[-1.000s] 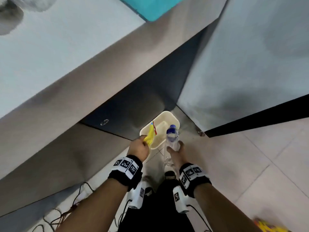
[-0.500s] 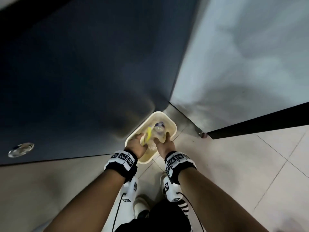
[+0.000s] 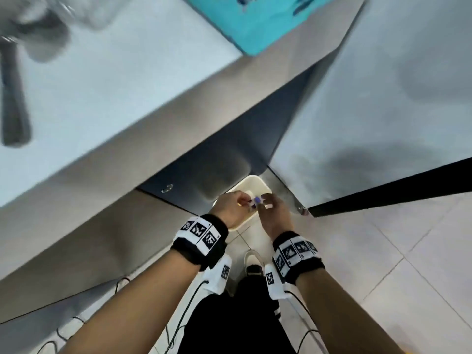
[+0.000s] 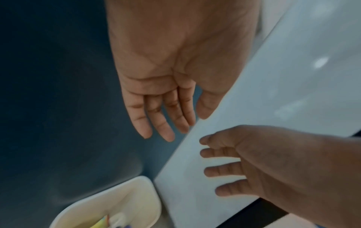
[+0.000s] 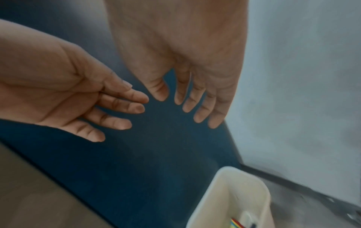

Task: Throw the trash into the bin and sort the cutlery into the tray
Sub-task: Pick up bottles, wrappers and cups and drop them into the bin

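- Our left hand and right hand hang just above the bin, which stands on the floor under the worktop.
- Neither grip holds anything: in both wrist views the fingers are straight and spread, the palms bare.
- The trash lies inside the bin: a yellow wrapper shows at the bottom, and a bottle's blue cap peeks out between our hands.
- So we judge the trash half of the job done, as far as these views show; whether more trash waits elsewhere we cannot tell.
- The cutlery half looks untouched. On the worktop, far left, lies a blurred dark shape that may be cutlery, and at the far edge sits a teal thing, perhaps the tray; both are too smeared to name.
- What is left, we think: rise to the worktop and start sorting.
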A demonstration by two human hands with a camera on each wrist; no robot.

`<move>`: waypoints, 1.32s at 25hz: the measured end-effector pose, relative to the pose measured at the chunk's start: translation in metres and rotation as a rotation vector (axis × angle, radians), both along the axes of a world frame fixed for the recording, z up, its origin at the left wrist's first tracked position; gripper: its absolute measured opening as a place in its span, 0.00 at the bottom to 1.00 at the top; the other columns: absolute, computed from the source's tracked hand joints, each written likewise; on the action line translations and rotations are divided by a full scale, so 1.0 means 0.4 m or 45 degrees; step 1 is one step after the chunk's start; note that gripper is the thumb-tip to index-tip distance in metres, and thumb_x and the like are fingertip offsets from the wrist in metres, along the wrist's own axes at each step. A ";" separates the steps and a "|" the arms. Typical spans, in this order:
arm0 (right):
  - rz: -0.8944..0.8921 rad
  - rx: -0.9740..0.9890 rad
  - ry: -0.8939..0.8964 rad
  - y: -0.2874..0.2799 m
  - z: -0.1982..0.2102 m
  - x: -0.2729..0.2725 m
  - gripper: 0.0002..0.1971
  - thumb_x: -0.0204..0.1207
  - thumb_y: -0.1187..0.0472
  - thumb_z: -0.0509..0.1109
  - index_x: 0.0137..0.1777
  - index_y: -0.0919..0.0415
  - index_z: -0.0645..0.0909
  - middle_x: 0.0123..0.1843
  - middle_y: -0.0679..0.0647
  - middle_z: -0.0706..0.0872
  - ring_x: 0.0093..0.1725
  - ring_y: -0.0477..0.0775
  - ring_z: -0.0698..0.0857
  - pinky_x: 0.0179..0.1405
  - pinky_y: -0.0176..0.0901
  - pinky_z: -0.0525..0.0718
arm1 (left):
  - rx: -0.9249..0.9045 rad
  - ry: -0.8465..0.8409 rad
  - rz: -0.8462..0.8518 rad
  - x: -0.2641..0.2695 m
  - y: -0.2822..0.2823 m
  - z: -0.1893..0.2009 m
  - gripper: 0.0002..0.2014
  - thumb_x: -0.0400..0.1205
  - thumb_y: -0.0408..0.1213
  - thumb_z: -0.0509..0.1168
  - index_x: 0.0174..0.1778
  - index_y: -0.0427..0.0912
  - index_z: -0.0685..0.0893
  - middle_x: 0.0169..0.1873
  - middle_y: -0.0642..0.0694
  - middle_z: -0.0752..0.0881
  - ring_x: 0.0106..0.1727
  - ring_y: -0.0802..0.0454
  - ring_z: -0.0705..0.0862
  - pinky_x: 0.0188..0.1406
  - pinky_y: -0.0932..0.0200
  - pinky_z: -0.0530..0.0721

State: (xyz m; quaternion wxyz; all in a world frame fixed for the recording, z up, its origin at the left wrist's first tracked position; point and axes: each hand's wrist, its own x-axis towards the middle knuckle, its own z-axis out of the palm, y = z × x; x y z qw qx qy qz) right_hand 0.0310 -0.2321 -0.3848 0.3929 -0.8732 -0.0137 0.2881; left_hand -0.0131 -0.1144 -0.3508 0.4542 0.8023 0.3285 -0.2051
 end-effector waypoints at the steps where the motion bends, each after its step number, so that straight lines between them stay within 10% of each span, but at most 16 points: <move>1: -0.001 0.041 -0.062 -0.013 0.072 -0.011 0.14 0.76 0.66 0.66 0.61 0.65 0.80 0.51 0.59 0.84 0.49 0.58 0.84 0.58 0.51 0.82 | -0.016 -0.032 0.003 -0.023 -0.008 0.077 0.16 0.79 0.36 0.65 0.62 0.40 0.84 0.58 0.45 0.87 0.63 0.49 0.84 0.56 0.68 0.73; 7: 0.065 0.223 -0.480 -0.033 0.484 -0.023 0.11 0.73 0.67 0.66 0.53 0.66 0.83 0.43 0.63 0.87 0.40 0.62 0.84 0.50 0.53 0.84 | -0.046 -0.332 0.023 -0.112 -0.013 0.504 0.12 0.78 0.32 0.64 0.56 0.39 0.87 0.51 0.44 0.89 0.50 0.54 0.87 0.50 0.68 0.79; 11: 0.151 0.313 -0.577 0.021 0.712 0.002 0.11 0.75 0.68 0.66 0.55 0.63 0.82 0.42 0.56 0.84 0.33 0.43 0.79 0.35 0.18 0.74 | -0.042 -0.540 -0.010 -0.115 0.021 0.749 0.12 0.79 0.32 0.65 0.57 0.39 0.86 0.40 0.50 0.82 0.28 0.72 0.78 0.35 0.79 0.74; 15: 0.138 0.382 -0.614 0.090 0.839 0.055 0.12 0.76 0.67 0.64 0.57 0.61 0.82 0.56 0.61 0.86 0.46 0.49 0.80 0.45 0.35 0.76 | 0.087 -0.671 0.102 -0.086 0.098 0.900 0.12 0.79 0.33 0.65 0.57 0.40 0.86 0.43 0.50 0.83 0.42 0.56 0.80 0.37 0.73 0.74; 24: 0.411 0.247 -0.688 0.257 0.966 0.286 0.13 0.74 0.66 0.66 0.58 0.65 0.82 0.57 0.62 0.83 0.60 0.60 0.82 0.59 0.43 0.77 | 0.704 -0.584 0.330 0.070 0.314 0.956 0.21 0.76 0.37 0.64 0.67 0.43 0.79 0.65 0.40 0.83 0.66 0.42 0.80 0.67 0.53 0.76; 33: 0.748 -0.162 -0.760 0.496 0.888 0.499 0.26 0.74 0.59 0.69 0.73 0.57 0.70 0.77 0.60 0.67 0.75 0.64 0.68 0.73 0.54 0.71 | 1.024 -0.040 0.133 0.141 0.392 0.870 0.34 0.73 0.49 0.68 0.75 0.48 0.66 0.69 0.40 0.76 0.68 0.38 0.78 0.62 0.45 0.79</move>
